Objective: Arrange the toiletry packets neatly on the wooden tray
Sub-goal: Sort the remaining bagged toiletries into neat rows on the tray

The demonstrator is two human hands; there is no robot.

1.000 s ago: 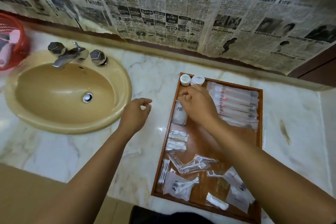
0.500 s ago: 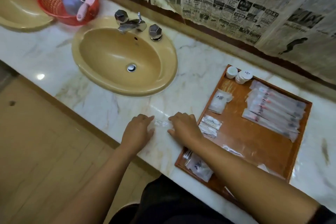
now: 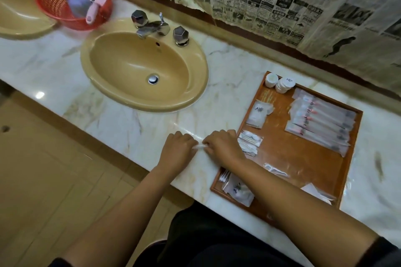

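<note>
My left hand and right hand each pinch one end of small clear plastic packet, fingers curled. Long axis runs hand to hand. Thin, glossy, see-through. Just beyond right hand: rectangular brown wooden tray.

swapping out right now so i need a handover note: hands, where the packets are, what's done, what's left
Hands: left hand and right hand both pinch a small clear packet over the marble counter, just left of the wooden tray.
Done: long packets in a row at the tray's far right; white tubs in the far left corner; white sachet in front of them.
Left: set the held packet on the tray and straighten the loose packets at the near end.
</note>
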